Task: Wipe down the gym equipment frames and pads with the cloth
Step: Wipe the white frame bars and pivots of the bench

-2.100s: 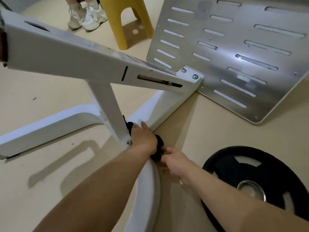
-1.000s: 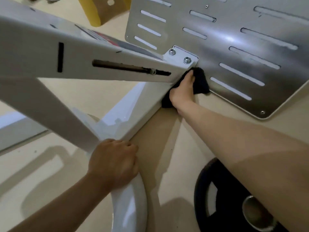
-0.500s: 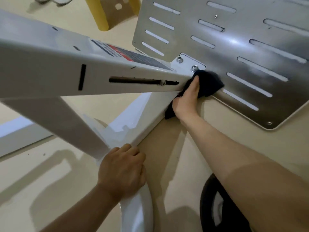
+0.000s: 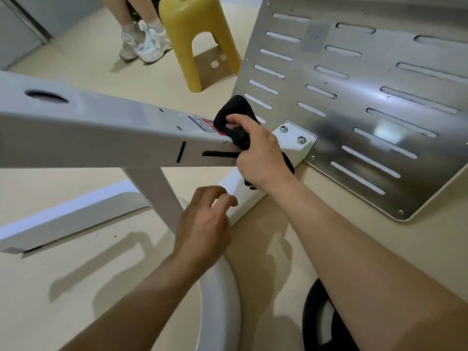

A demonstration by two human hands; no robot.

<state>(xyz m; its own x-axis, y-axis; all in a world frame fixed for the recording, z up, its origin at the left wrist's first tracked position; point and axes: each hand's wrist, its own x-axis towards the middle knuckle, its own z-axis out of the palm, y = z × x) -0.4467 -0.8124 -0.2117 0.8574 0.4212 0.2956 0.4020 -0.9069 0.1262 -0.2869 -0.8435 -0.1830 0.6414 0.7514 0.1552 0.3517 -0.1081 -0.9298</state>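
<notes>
- At the left of the frame, the white beam (image 4: 76, 127) runs in from the left edge toward the centre. Most of its top and side is judged yet to be wiped, and long open room for strokes is offered along it.
- In the lower left, the base (image 4: 63, 216) lies on the floor, with bare floor on both sides.
- In the upper centre, a seated person's shoes (image 4: 144, 44) and a stool (image 4: 195, 34) are seen behind the beam, well apart from the wiping spot.
- Below centre, the left hand (image 4: 205, 224) is held over the base. Its fingers are loosely curled and nothing is gripped. Whether the frame is touched cannot be told.
- At the centre, the black cloth (image 4: 234, 110) is bunched and pressed on the beam's top, just beside the label (image 4: 205, 124).
- The cloth is gripped by the right hand (image 4: 260, 153), with the fingers curled round it. The step in hand is judged to be the wiping of the beam's upper face at its lower end.
- The next move is judged to call for the cloth to be drawn leftward along the beam, over the hard top edge and the side slot (image 4: 220, 153).
- Just right of that hand, a tight corner is formed by the bracket (image 4: 293, 138) with its two bolts, so little room is left there.
- In the lower right, a disc (image 4: 321, 323) lies on the floor, partly hidden by the right forearm.
- At the right, the slotted plate (image 4: 349, 105) rises behind the bracket, and strokes that way are bounded by it.
</notes>
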